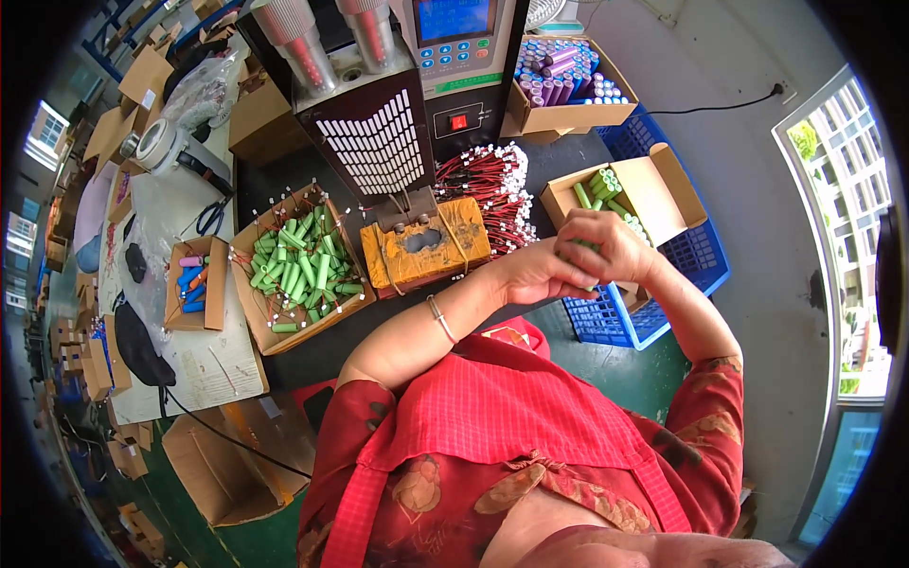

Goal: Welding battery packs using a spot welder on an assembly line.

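Green cylindrical cells (606, 185) stand in an open cardboard box (663, 185) at the right of the bench, and both hands meet just in front of it. The left hand (540, 275) and the right hand (606, 248) touch, fingers curled together around something green that shows only as a sliver between them; it appears to be one cell, though the grip hides most of it. The step in hand looks like preparing a single cell. More green cells with wire leads fill a tray (298, 270) at the left, beside a taped brown fixture block (424, 248) under the welding machine (379, 133). The next move likely calls for a steady, aligned carry leftward.
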The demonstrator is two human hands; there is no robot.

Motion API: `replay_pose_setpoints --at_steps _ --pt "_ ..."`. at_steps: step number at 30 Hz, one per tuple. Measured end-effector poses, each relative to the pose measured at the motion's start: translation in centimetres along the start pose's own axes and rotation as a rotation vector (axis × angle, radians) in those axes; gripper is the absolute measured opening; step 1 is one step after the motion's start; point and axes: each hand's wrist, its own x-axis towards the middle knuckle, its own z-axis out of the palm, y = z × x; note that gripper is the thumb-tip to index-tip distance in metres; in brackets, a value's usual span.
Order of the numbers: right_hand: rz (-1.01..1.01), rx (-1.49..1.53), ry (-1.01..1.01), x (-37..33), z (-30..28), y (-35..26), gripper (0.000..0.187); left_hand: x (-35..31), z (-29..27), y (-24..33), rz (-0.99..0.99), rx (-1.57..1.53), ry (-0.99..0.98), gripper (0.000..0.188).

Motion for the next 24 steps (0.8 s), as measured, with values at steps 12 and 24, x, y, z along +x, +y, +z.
replay_pose_setpoints --at_steps 12,24 --pt "-0.083 -0.368 0.169 6.5 5.1 5.4 0.014 -5.8 0.3 -6.4 -0.115 0.218 0.374 0.035" --pt "-0.059 -0.468 0.154 8.7 5.5 6.6 0.012 -9.9 -0.5 -8.6 -0.201 0.521 0.349 0.025"
